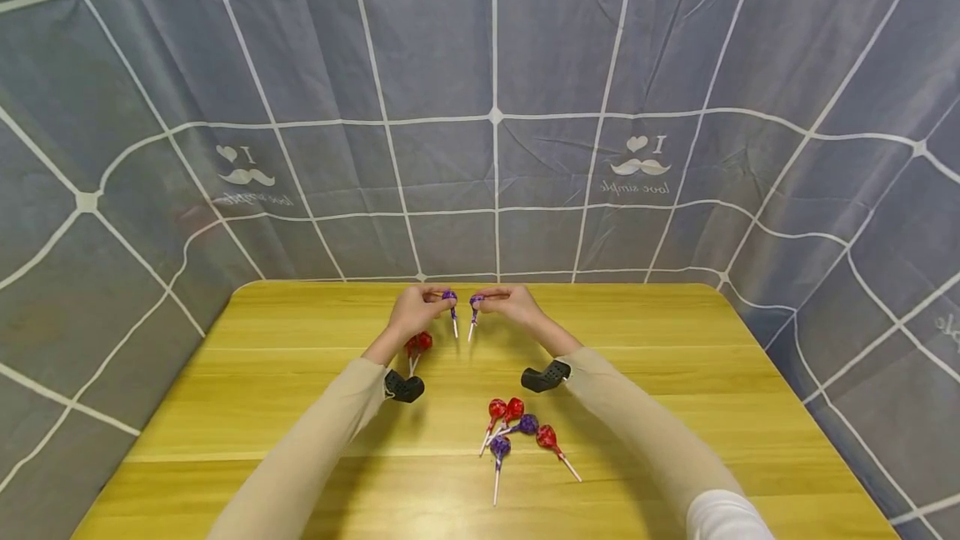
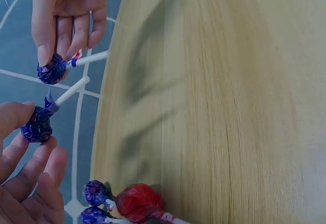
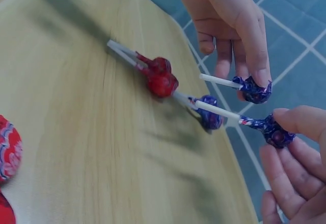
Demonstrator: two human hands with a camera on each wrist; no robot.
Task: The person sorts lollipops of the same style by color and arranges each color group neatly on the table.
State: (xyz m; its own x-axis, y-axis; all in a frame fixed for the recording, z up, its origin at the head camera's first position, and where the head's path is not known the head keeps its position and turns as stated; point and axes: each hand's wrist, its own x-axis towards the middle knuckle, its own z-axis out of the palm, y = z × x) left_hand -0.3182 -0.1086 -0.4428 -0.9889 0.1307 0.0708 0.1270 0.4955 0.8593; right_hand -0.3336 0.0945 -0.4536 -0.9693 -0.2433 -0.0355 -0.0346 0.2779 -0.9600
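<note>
The L hand [image 1: 417, 310] has its thumb and fingers pinched on a purple lolly [image 2: 38, 126], by the round candy top, w/ the white stick poking out away from the fingers. Just beside it, w/ a little gap btwn, the R hand [image 1: 513, 306] pinches the other purple lolly [image 3: 279, 133] the same way. Both hands are near the far edge of the yellow wood table [image 1: 262, 344]. Close to the L hand, next to its wrist, 2 red lollies [image 1: 425, 342] lie on the table w/ sticks close tog.; the L wrist cam shows 2 purple tops [image 2: 97, 192] there too, next to a red one. Behind each hand is a black wrist cam [image 1: 405, 387] on a pale sleeve [image 1: 315, 448]. Farther from the grip, on the person's side and btwn the arms, lie 3 more reds [image 1: 547, 437] and 2 more purples [image 1: 500, 446], some touching. Out past the hands and the table hangs a grey curtain [image 1: 438, 165] w/ white lines, hearts, etc.
</note>
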